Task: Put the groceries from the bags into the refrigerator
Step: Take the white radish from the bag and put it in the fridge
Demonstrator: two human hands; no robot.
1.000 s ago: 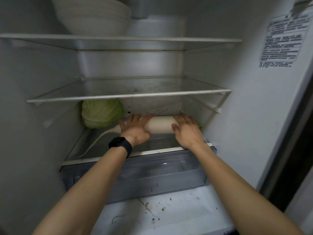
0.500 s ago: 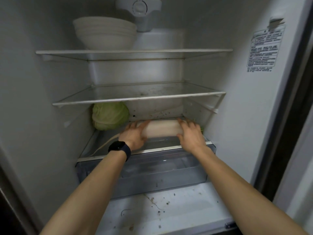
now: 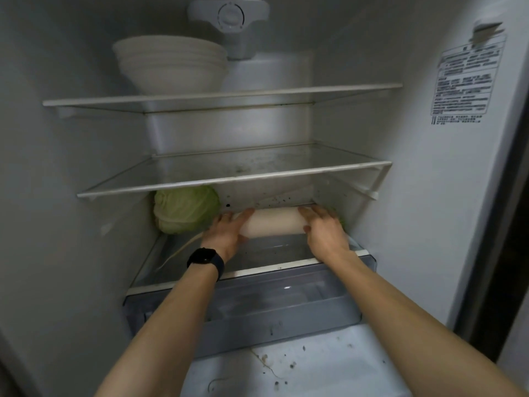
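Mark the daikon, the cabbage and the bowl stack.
daikon (image 3: 273, 223), head view, bare white middle of its body.
cabbage (image 3: 186, 210), head view, centre of its front leaves.
bowl stack (image 3: 171, 78), head view, lowest bowl's outer wall.

The refrigerator walls (image 3: 400, 156) are smooth white plastic with a dull sheen. The middle shelf (image 3: 257, 164) is clear glass, smudged and speckled, with a white plastic edge. The drawer (image 3: 257, 310) is glossy, translucent grey plastic. The radish (image 3: 272, 224) has smooth, matt white skin. The cabbage (image 3: 186, 210) looks waxy and veined. The watch (image 3: 204, 257) is matt black.
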